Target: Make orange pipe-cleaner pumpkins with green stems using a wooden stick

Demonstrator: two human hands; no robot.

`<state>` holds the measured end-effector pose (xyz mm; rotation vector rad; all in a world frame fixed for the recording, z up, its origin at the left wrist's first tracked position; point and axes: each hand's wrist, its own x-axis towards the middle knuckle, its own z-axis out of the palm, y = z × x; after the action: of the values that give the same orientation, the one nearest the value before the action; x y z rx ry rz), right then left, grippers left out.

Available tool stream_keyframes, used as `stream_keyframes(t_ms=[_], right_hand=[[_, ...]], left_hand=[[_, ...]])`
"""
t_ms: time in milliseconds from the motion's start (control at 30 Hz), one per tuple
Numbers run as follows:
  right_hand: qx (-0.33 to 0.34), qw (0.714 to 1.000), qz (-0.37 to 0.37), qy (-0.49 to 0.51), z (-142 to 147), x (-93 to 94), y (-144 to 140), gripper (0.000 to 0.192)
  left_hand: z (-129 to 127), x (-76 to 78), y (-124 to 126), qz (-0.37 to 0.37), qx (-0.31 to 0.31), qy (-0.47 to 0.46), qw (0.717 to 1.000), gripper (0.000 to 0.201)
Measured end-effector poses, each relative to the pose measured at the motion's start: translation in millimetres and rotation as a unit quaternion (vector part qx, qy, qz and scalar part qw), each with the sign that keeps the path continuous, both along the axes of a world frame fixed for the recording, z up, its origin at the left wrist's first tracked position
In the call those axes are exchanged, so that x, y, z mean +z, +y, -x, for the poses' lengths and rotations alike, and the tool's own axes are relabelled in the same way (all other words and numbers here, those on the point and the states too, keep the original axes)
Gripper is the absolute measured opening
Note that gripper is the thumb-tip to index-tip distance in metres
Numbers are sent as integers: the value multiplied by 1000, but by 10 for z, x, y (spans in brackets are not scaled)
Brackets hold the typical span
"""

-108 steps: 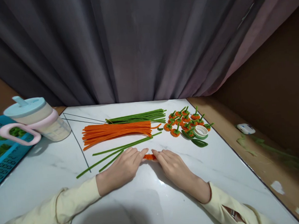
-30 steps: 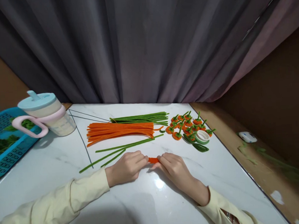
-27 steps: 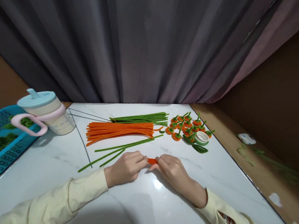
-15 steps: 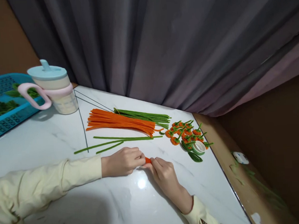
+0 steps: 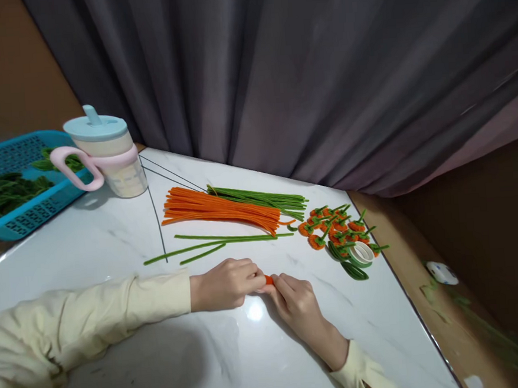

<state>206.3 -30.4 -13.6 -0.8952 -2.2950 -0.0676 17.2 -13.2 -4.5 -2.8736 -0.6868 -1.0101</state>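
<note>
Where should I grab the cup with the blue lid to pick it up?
Take the cup by its pink handle, a loop that juts out toward the blue basket. Come from that side; the cup stands upright with nothing across the handle.

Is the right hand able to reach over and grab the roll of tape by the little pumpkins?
Probably yes. The right hand is pinching the small orange piece together with the left hand, so it would have to let go first. Only bare table lies between it and the tape roll.
</note>
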Motion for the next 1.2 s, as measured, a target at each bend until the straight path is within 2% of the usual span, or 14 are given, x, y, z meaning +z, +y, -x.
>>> stream_keyframes(t_ms=[167, 333, 633, 967, 1200], right_hand=[[-2, 1000, 25, 8, 5, 16, 22, 44], [-24, 997, 75, -24, 0, 21, 47, 52], [-57, 992, 69, -87, -23, 8, 61, 58], [-71, 988, 70, -114, -34, 8, 53, 59], [-68, 987, 82, -124, -32, 3, 55, 58]], left_hand=[[36, -2, 17, 34, 11, 48, 998, 24], [71, 10, 49, 80, 9, 90, 993, 24], [27, 14, 84, 196, 9, 61, 979, 20], [-1, 37, 91, 240, 21, 52, 969, 23], [4, 54, 83, 239, 16, 51, 970, 24]])
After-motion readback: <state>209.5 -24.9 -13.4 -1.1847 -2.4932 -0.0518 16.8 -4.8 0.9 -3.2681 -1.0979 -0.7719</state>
